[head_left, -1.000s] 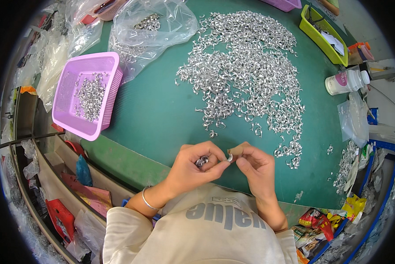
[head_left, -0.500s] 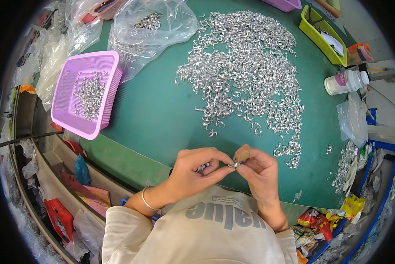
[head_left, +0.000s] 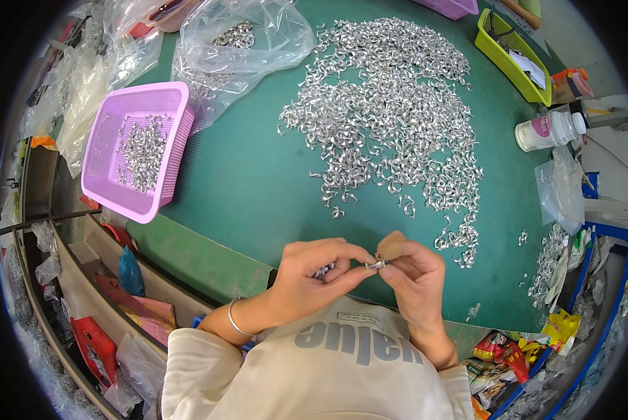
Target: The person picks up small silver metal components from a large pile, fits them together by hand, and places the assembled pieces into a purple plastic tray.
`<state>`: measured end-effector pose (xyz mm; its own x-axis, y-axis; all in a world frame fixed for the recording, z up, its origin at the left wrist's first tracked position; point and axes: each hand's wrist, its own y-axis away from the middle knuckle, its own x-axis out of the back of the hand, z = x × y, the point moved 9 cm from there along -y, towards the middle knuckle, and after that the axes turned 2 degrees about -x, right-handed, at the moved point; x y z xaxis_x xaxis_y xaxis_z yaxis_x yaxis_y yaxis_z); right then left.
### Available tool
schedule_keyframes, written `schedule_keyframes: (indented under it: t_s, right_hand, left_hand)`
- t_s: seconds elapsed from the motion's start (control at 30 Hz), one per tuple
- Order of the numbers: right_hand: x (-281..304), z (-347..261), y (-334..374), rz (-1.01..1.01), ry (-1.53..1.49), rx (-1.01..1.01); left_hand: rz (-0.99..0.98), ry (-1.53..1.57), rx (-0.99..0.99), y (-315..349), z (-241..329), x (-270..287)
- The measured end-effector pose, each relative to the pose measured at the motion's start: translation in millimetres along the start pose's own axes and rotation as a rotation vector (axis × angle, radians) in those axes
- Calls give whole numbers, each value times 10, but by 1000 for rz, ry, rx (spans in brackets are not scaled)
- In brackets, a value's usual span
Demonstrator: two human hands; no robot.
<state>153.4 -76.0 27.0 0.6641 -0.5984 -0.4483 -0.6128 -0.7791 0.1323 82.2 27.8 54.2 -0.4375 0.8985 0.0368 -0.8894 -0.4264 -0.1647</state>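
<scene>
Both hands meet over the near edge of the green table, fingertips close together. A small, shiny, curved metal piece (head_left: pixel 375 265) is pinched between the thumb and index finger of my left hand (head_left: pixel 310 273). More silvery pieces (head_left: pixel 324 270) show in the curled fingers of that hand. My right hand (head_left: pixel 415 280) is closed at the same piece, its thumb against the piece's right end. A tan, flat pad or finger cover (head_left: pixel 391 250) shows at its index fingertip; which of the two I cannot tell.
Loose metal pieces (head_left: pixel 398 105) spread across the green table (head_left: pixel 237 175). A purple basket (head_left: pixel 170 150) with similar pieces stands left, beside a clear plastic bag (head_left: pixel 272 42). At right are a yellow-green basket (head_left: pixel 503 63) and a white bottle (head_left: pixel 541 133). Another person's arm (head_left: pixel 522 12) shows far right.
My right hand has shifted slightly right, and its tan cover now shows flatter. More of the pinched metal piece is visible between my fingertips.
</scene>
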Motion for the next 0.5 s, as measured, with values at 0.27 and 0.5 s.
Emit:
schedule_keyframes:
  t_s: [0.27, 0.5]
  right_hand:
    - [-7, -115, 9, 12, 103, 90]
    - [21, -185, 34, 68, 181, 120]
  left_hand:
    - [-30, 117, 159, -1, -101, -47]
    - [-62, 299, 323, 8, -189, -139]
